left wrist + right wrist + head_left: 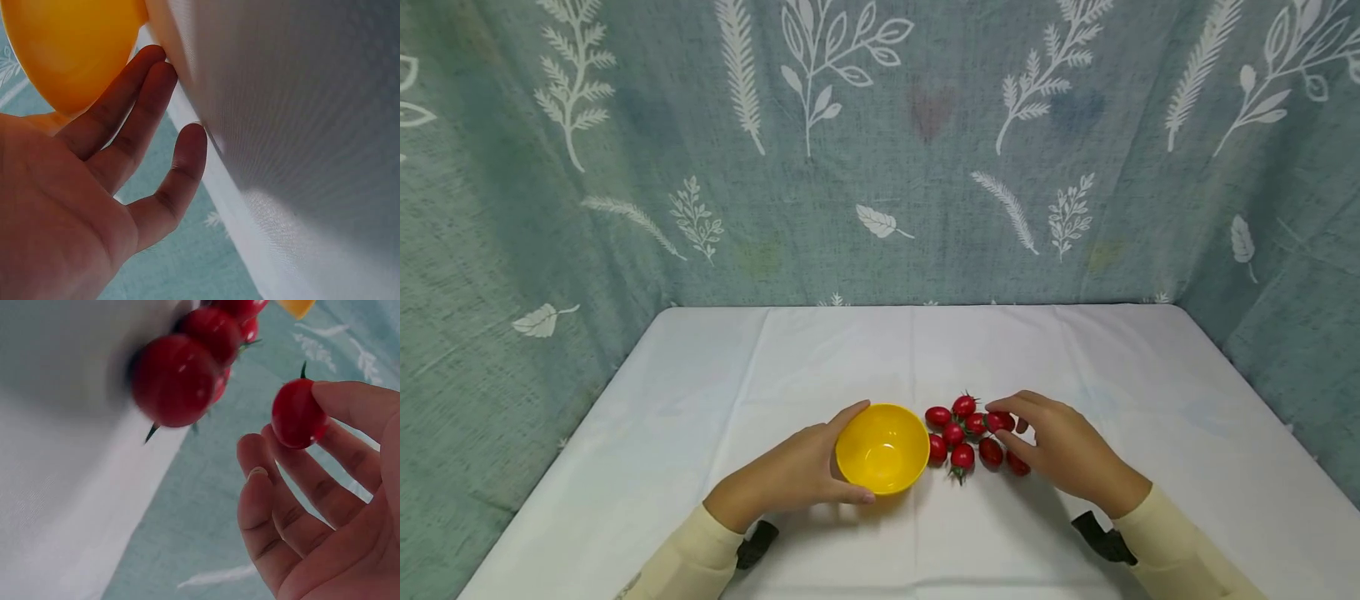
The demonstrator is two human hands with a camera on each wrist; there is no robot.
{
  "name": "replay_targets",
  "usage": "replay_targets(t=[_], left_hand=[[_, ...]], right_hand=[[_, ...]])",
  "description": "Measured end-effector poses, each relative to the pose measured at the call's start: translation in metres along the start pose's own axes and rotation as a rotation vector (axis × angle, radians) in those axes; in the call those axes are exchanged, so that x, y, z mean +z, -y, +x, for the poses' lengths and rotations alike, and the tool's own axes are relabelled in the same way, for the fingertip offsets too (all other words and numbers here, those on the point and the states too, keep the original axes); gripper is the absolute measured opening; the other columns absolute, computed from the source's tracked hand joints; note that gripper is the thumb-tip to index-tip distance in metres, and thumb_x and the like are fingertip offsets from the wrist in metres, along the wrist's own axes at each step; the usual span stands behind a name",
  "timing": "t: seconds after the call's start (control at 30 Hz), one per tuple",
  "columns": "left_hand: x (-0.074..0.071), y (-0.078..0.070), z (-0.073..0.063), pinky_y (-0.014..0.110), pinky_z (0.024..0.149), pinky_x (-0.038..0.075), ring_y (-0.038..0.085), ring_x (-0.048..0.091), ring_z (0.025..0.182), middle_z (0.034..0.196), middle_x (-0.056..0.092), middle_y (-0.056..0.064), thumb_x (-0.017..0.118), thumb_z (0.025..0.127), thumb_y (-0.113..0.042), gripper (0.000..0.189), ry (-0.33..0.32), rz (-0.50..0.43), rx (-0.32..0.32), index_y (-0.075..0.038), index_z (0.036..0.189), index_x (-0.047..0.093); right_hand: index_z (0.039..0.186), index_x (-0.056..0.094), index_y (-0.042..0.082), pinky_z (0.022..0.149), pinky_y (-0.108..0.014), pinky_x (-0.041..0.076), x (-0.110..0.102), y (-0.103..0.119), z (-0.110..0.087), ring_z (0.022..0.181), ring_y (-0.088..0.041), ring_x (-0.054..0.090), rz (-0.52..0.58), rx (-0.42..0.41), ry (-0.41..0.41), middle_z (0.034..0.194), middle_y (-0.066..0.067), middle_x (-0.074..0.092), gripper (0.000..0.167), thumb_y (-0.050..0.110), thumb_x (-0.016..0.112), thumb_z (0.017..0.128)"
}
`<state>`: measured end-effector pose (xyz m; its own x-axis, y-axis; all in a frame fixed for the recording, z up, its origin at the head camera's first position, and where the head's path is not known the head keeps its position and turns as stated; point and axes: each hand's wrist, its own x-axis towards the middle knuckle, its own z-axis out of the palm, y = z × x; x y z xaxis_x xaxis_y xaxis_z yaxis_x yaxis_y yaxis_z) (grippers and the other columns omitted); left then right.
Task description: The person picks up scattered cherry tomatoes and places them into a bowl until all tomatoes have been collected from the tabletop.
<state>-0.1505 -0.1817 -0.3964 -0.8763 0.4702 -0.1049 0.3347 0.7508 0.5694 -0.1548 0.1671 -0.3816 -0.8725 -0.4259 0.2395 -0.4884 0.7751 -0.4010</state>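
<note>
A small yellow bowl (883,450) stands on the white cloth with its inside facing up. My left hand (808,467) holds it from the left, thumb along the near side and fingers round the far side. In the left wrist view several fingers (187,156) reach below the bowl's orange-lit wall (75,50). Right of the bowl lies a loose cluster of red cherry tomatoes (962,456), some with green stems. My right hand (1060,442) is over the cluster's right side, pinching one cherry tomato (299,414) between thumb and fingers.
A white cloth (820,350) covers the table. Blue-green curtains (880,167) with white leaf prints rise behind it and at both sides. Black straps (1105,537) sit at both wrists, beside cream sleeves (1180,542).
</note>
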Motion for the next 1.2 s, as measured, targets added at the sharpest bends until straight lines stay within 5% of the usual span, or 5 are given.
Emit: replay_targets(t=[0.6,1.0,1.2], left_hand=[[0.002,-0.002,0.002,0.054,0.106,0.046,0.029,0.057,0.124,0.141,0.058,0.012,0.084,0.071,-0.060,0.114,-0.026,0.005,-0.008,-0.018,0.159,0.023],[0.002,0.000,0.002,0.051,0.105,0.047,0.024,0.058,0.121,0.140,0.059,0.008,0.083,0.073,-0.059,0.112,-0.016,-0.014,-0.001,-0.020,0.160,0.022],[0.001,0.001,0.002,0.052,0.104,0.047,0.025,0.057,0.122,0.142,0.057,0.005,0.082,0.074,-0.058,0.112,-0.005,-0.021,0.015,-0.020,0.160,0.022]], right_hand=[[0.122,0.070,0.019,0.064,-0.017,0.053,0.008,0.043,0.004,0.077,-0.010,0.060,0.117,-0.185,-0.095,0.107,0.005,0.067,0.040,0.016,0.081,0.085],[0.121,0.069,0.016,0.074,-0.022,0.055,0.031,0.067,0.027,0.083,-0.010,0.061,0.081,-0.253,-0.012,0.108,0.005,0.068,0.033,0.024,0.076,0.090],[0.120,0.070,0.017,0.071,-0.019,0.054,0.042,0.072,0.036,0.082,-0.010,0.060,0.079,-0.199,0.045,0.109,0.002,0.070,0.031,0.025,0.075,0.091]])
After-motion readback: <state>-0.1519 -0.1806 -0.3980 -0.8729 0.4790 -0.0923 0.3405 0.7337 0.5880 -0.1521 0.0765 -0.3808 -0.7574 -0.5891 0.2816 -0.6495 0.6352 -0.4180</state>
